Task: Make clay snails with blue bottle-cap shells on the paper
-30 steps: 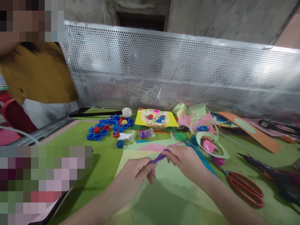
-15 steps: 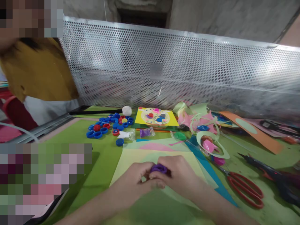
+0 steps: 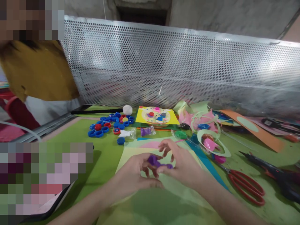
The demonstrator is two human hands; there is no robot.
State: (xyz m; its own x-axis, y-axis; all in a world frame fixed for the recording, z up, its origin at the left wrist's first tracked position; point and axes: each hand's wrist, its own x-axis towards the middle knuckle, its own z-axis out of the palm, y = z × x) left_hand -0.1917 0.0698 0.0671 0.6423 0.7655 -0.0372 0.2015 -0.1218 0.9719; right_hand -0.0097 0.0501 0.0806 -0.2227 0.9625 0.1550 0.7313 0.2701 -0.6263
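Note:
A strip of purple modelling clay (image 3: pixel 159 162) stretches between my two hands above a pale yellow-green sheet of paper (image 3: pixel 124 157). My left hand (image 3: pixel 138 172) has one end of the clay against its curled fingers, its thumb reaching out below. At my right hand (image 3: pixel 181 164) the other end lies by the thumb, while the fingers are raised and bent above it. Behind the hands are a wrapped purple clay packet (image 3: pixel 146 131), a white packet (image 3: pixel 126 133) and a blue bottle cap (image 3: pixel 121 141).
Blue and red caps (image 3: pixel 98 133) cluster at the back left. A decorated yellow card (image 3: pixel 142 117) stands before the perforated metal panel (image 3: pixel 140 62). On the right are paper scraps (image 3: pixel 185 117), red-handled scissors (image 3: pixel 246 187) and a black glue gun (image 3: pixel 276 176). A person (image 3: pixel 42 72) is at the left.
The purple clay, bunched between my closed fingers before, is now drawn out into a strip. My right fingers have lifted and spread, and my left fingers have loosened.

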